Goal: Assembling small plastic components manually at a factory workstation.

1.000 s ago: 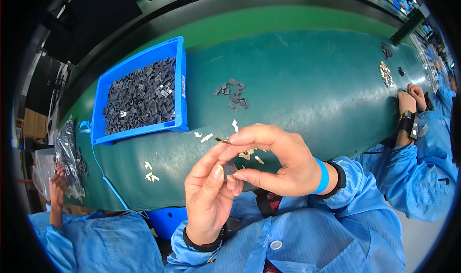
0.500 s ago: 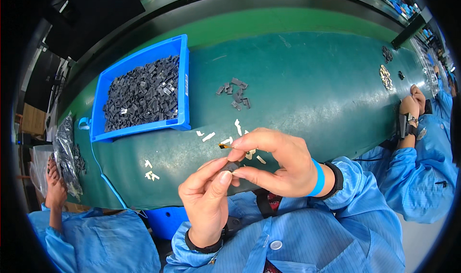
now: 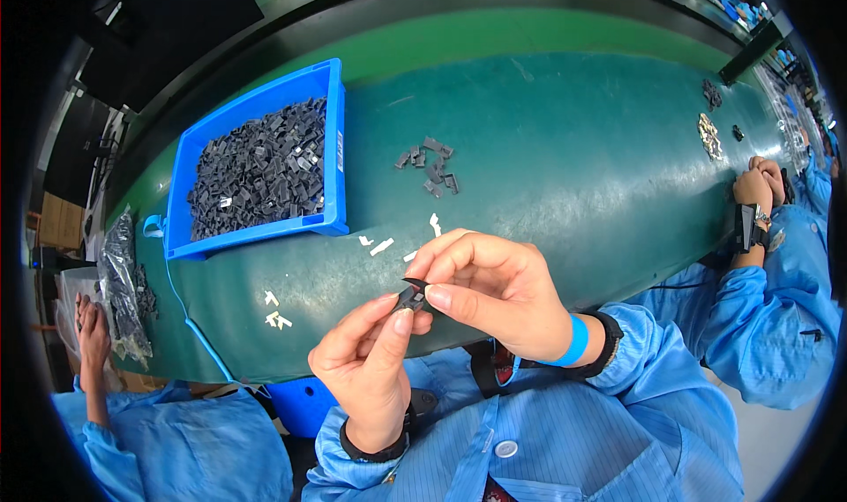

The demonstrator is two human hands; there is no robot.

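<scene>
My left hand [image 3: 366, 356] pinches a small black plastic part [image 3: 408, 299] between thumb and fingertips. My right hand [image 3: 494, 290] meets it from the other side, its thumb and forefinger closed on a thin dark strip [image 3: 415, 282] with a pointed end. That strip lies at the top of the black part; whether the two are joined I cannot tell. Beyond my hands, small white pieces [image 3: 381, 247] lie scattered on the green mat, partly hidden by my right hand. Farther off sits a loose group of black parts [image 3: 434, 168].
A blue bin [image 3: 335, 176] full of black parts [image 3: 265, 167] stands at the back left. More white pieces [image 3: 277, 319] lie before it, near a blue cord [image 3: 198, 334]. At left, a co-worker's hand [image 3: 92, 334] is beside a plastic bag [image 3: 119, 281]; another person's hands [image 3: 759, 184] work at right.
My right fingers have shifted down and closer to the black part. The strip, raised before with an amber side showing, now lies dark against the part. Both hands moved slightly left.
</scene>
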